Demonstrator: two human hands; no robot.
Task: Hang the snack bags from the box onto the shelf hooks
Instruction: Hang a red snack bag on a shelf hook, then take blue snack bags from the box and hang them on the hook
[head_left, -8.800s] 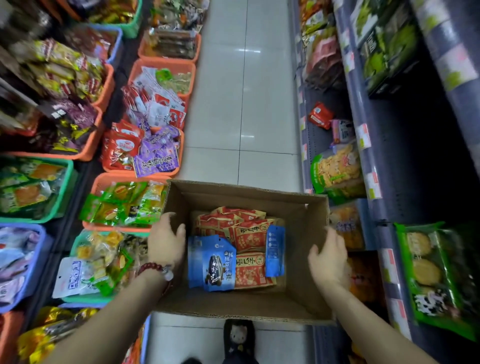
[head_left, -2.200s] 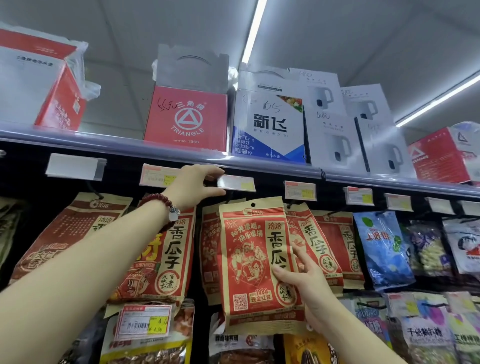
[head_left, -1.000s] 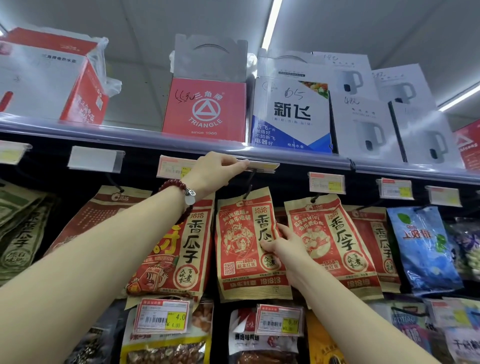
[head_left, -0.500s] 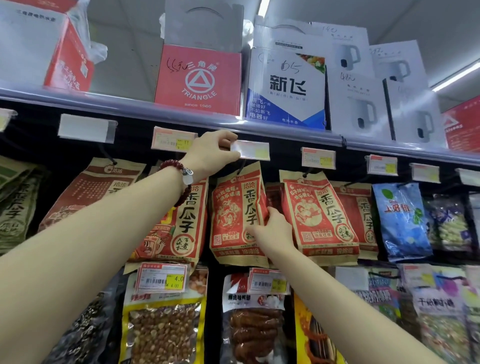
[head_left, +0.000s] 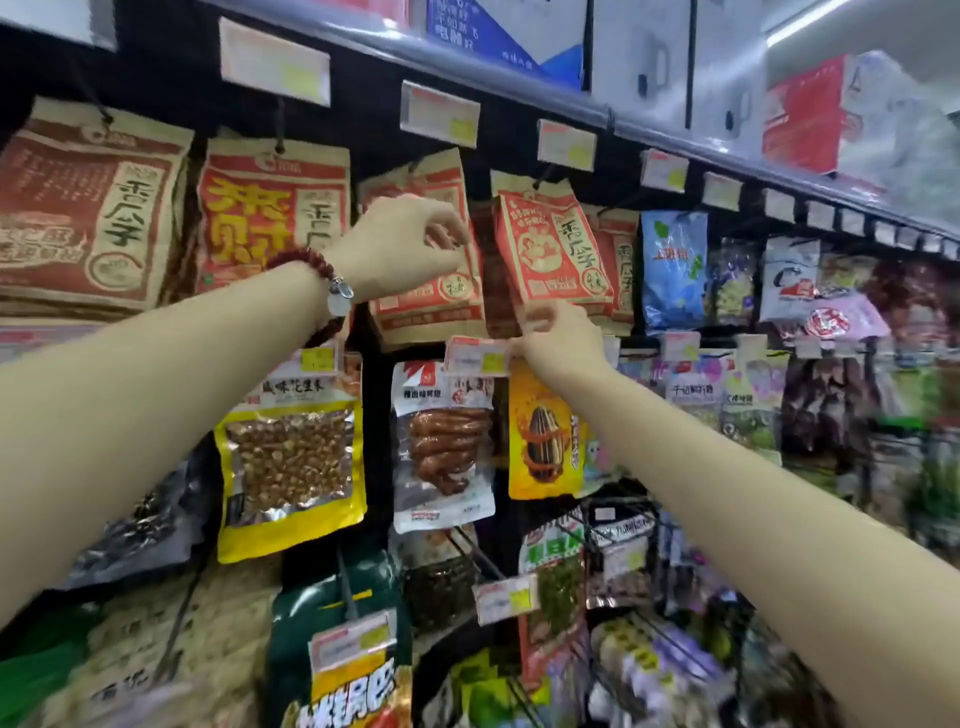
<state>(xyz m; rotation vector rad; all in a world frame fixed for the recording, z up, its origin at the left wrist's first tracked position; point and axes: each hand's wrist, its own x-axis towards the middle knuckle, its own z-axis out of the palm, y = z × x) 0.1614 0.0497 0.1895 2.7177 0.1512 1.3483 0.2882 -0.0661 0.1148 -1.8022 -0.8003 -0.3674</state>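
The red-and-tan snack bag hangs from a hook under the top shelf, beside a matching bag on the hook to its right. My left hand hovers in front of the hung bag's upper half, fingers loosely curled and holding nothing. Lower down, my right hand sits just below the bottom edge of the right-hand bag with its fingers relaxed and nothing in them. The box is out of view.
Price tags line the top shelf rail. Larger red bags hang to the left. Below hang a yellow peanut bag, a sausage pack and a sunflower-seed bag. Appliance boxes stand on top.
My left hand let go of the price tag and dropped in front of the hung bag. My right hand came off the bag and moved down and right. The view tilted downward.
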